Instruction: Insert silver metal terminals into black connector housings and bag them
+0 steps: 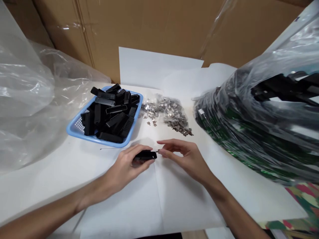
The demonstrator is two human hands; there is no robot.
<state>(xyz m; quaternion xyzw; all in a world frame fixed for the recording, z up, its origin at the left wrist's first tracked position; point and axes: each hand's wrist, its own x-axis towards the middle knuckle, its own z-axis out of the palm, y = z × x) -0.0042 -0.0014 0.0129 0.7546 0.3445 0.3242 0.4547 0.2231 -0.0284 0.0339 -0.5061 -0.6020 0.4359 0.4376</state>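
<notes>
Hands meet over the white counter (139,209), the left hand (129,162) wrapped around a black plastic case (149,155), with the fingers along its far side and the thumb along its near side. At its 3 o'clock, the right hand (185,156) pinches a small metal piece (158,151) between thumb and a finger, right by the open end of the case; whether the piece touches the case is too small to tell. The index finger of that hand is lifted, apart from the thumb.

Taking the held case as the centre of the dial, a blue basket (119,144) heaped with similar black cases (117,119) lies between 10 and 11 o'clock. A thin rod (112,148) sticks out at 9 o'clock, just beside the left hand. Loose metal bits (149,123) lie near 12, and a larger pile of them (178,126), partly under clear plastic, is at 1. A bulky clear bag (236,132) of black and green items fills 2 to 3, with a patterned cloth (309,202) between 3 and 4. Crumpled clear plastic (50,99) covers 10 o'clock; cardboard (154,30) stands behind at 12.
</notes>
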